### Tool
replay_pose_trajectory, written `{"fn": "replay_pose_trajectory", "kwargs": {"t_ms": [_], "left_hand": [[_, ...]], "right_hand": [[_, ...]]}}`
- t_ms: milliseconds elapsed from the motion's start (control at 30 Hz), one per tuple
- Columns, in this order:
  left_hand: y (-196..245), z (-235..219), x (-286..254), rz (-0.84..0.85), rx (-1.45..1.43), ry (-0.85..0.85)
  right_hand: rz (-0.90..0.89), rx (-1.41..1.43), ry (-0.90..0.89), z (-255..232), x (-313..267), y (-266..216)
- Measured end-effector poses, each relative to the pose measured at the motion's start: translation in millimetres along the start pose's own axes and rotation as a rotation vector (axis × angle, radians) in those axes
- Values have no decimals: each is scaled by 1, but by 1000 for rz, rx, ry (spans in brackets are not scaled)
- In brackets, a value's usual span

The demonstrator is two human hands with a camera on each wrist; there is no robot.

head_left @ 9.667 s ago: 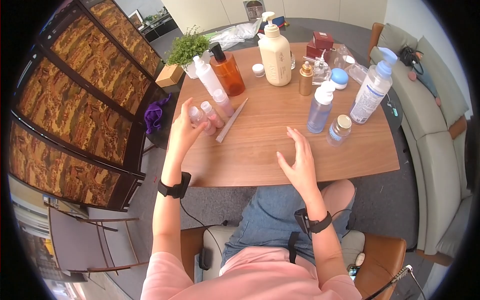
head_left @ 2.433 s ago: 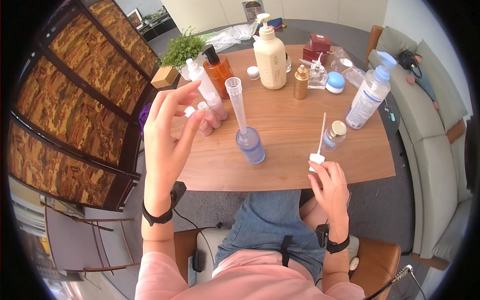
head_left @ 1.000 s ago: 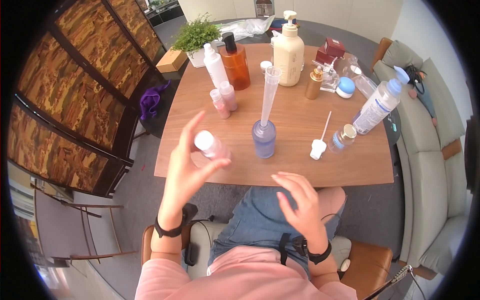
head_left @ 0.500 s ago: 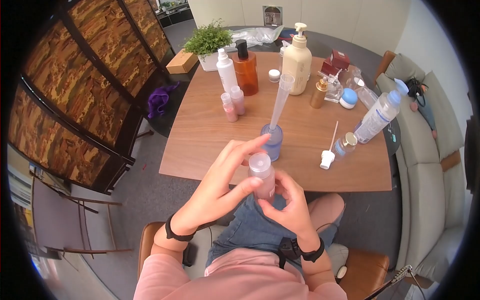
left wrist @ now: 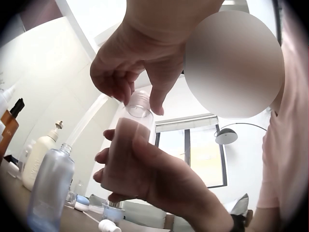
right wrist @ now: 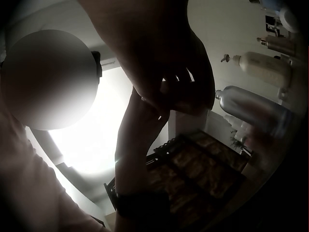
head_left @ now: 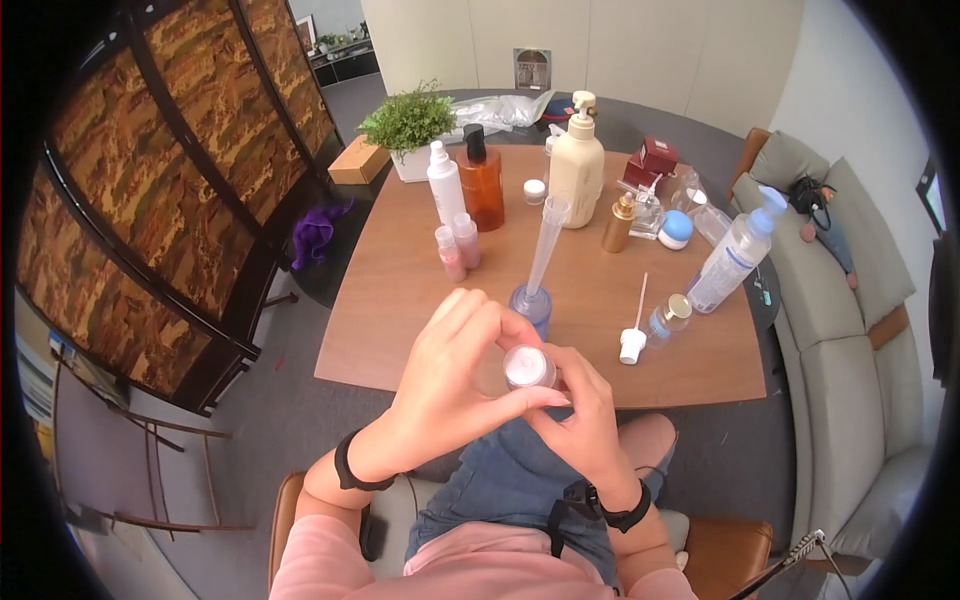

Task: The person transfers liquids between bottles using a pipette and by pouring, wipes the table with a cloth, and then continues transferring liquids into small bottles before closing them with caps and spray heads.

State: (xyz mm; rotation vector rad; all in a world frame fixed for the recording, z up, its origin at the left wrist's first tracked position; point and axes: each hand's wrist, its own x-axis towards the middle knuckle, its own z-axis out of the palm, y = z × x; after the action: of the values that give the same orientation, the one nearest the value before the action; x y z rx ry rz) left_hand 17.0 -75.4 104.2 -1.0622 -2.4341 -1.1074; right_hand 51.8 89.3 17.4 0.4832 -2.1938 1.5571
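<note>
In front of my lap, both hands meet at a small pink bottle (left wrist: 126, 157) with a clear, rounded cap (head_left: 528, 366). My left hand (head_left: 455, 365) pinches the cap from above between thumb and fingers. Below it, my right hand (head_left: 585, 415) wraps round the bottle's body, as the left wrist view shows. Just beyond the hands stands an uncapped blue bottle (head_left: 534, 308), a clear tapered tube (head_left: 545, 245) rising from its mouth. A white pump head (head_left: 632, 345) with a thin straw lies to the right. The right wrist view is dark, and the bottle is hidden there.
Two small pink bottles (head_left: 454, 254) stand on the left of the wooden table (head_left: 380, 345). Behind are an amber bottle (head_left: 483, 190) and a cream pump bottle (head_left: 577, 175). On the right are a gold-capped jar (head_left: 669, 320) and a tall clear pump bottle (head_left: 733, 262).
The left hand has brought one pink bottle from the group to the right hand, which now holds it. Earlier, the pump head came off the blue bottle and the tube went in.
</note>
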Motion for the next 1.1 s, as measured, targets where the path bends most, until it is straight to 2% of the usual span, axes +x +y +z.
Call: {"fn": "replay_pose_trajectory", "kwargs": {"t_ms": [33, 100, 133, 200, 267, 333, 367, 500, 567, 667, 800, 867, 900, 967, 1100], "left_hand": [[0, 1, 4, 8, 0, 3], [-1, 0, 13, 177, -79, 91], [0, -3, 17, 183, -80, 92], [4, -11, 23, 269, -263, -137], [4, -11, 26, 242, -284, -138], [1, -13, 30, 246, -162, -76], [5, -7, 34, 234, -153, 36], [3, -5, 40, 194, -19, 100], [1, 0, 41, 185, 82, 229], [-6, 1, 42, 138, 157, 285], [-6, 0, 41, 128, 256, 290], [-5, -7, 44, 179, 283, 188], [-2, -6, 44, 179, 284, 188], [4, -4, 47, 169, -528, 21], [0, -10, 42, 192, -459, -69]], "right_hand": [[-6, -4, 4, -3, 3, -2], [-57, -53, 28, -7, 8, -5], [-60, -57, 32, -11, 11, -8], [-96, -79, 58, -18, 18, -12], [-79, -70, 69, -23, 23, -9], [-114, -90, 73, -28, 28, -9], [-109, -109, 60, -30, 30, -11], [-58, -174, 28, -36, 39, -21], [-82, -207, 29, -37, 43, -25], [-170, -247, 44, -35, 45, -25], [-185, -238, 28, -29, 42, -24], [-48, -132, -38, -27, 38, -26], [-48, -132, -38, -26, 37, -26], [62, -4, -51, -24, 35, -22], [27, 17, 13, -28, 36, -19]]}}
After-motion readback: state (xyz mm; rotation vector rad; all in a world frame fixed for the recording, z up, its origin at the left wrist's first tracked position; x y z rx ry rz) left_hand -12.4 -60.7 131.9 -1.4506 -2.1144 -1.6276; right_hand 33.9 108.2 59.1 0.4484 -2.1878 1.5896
